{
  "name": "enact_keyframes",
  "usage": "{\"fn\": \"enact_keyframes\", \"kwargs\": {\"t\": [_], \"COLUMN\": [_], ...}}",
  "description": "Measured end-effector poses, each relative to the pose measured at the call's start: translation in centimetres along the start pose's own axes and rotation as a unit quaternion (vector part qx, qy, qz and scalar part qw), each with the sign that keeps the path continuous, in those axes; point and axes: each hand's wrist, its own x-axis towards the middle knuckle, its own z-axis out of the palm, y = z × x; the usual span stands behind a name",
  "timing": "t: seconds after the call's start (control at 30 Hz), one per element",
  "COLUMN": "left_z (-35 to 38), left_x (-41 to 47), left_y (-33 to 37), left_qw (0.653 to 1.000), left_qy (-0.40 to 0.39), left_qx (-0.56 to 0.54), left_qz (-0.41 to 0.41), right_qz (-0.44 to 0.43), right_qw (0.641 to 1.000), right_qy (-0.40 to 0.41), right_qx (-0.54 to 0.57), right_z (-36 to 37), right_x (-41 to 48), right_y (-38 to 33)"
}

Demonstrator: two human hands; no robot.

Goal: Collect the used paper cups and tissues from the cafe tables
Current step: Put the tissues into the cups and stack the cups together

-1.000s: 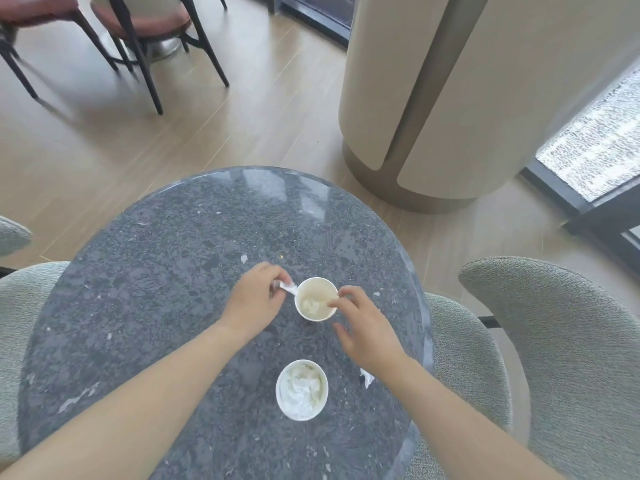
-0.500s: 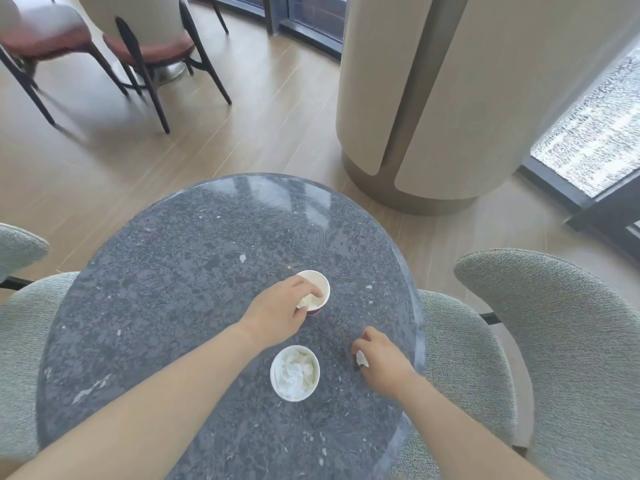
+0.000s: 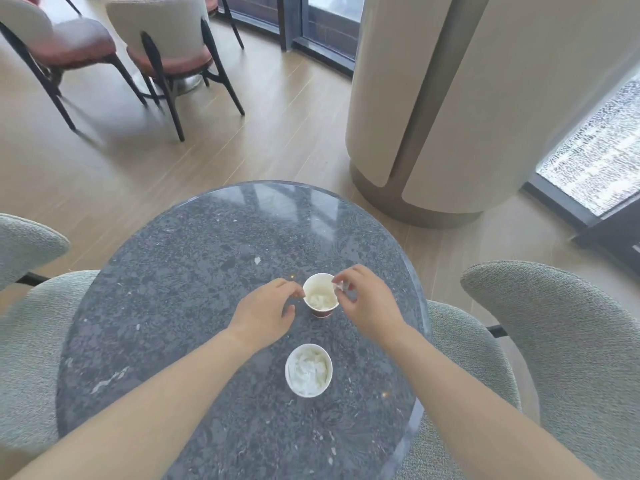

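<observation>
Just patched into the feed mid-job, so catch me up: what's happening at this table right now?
A person is clearing a round dark stone table. Two paper cups stand on it, both already holding crumpled tissue. The right hand pinches a small tissue scrap over the rim of the far cup, apparently about to drop it in. The left hand is at that cup's other side, fingertips close to the rim; contact is unclear. The near cup stands untouched between the forearms.

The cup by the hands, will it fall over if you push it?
Probably, easily. The far cup looks like thin paper holding only crumpled tissue, so likely light. It narrows toward its base, so a nudge near the rim could tip it.
</observation>
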Motion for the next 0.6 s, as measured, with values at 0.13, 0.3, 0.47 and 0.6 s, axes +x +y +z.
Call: {"fn": "enact_keyframes", "kwargs": {"t": [0.13, 0.3, 0.47, 0.6], "left_z": [0.0, 0.4, 1.5, 2.1], "left_x": [-0.7, -1.0, -2.4, -3.5], "left_y": [-0.6, -1.0, -0.4, -0.3], "left_qw": [1.0, 0.999, 0.993, 0.988], "left_qy": [-0.009, -0.036, -0.094, -0.144], "left_qx": [-0.007, -0.025, -0.07, -0.061], "left_qz": [-0.005, -0.007, -0.016, 0.004], "right_qz": [-0.005, 0.009, -0.004, 0.011], "right_qw": [0.997, 0.995, 0.984, 0.971], "right_qy": [-0.063, -0.08, -0.148, -0.177], "right_qx": [-0.034, -0.052, -0.101, -0.16], "right_z": [0.5, 0.9, 1.7, 2.5], "right_x": [0.0, -0.7, -1.0, -1.2], "right_y": [-0.6, 0.2, 0.7, 1.3]}}
